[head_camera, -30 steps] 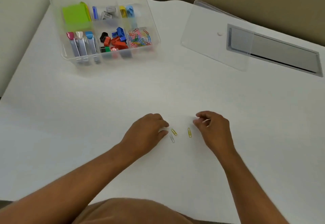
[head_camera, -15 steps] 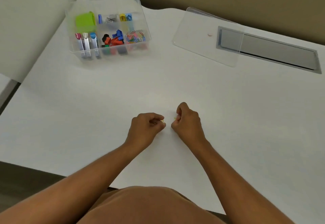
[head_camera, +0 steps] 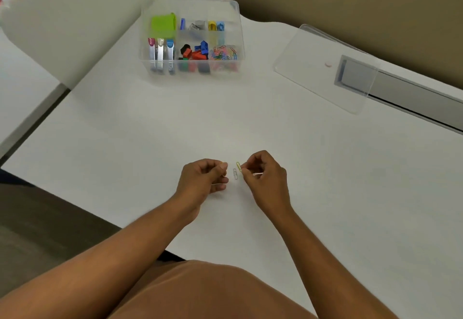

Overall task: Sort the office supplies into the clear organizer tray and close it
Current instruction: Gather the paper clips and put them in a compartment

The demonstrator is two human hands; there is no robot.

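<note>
Most supplies are sorted into the organizer tray; a yellow paper clip is pinched by the right hand, a silver clip remains on the table, the left hand is curled, contents unclear, and the lid is still off

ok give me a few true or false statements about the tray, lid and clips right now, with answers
1. The lid is on the tray. False: it lies on the desk to the tray's right, and the tray is open.
2. The right hand pinches a yellow-green clip. True.
3. A silver clip lies on the desk between the two hands. True.
4. The coloured clips sit in the tray's near left compartment. False: they are in the near right one.
5. The left hand is reaching into the tray. False: it is close to the silver clip, far from the tray.
</note>
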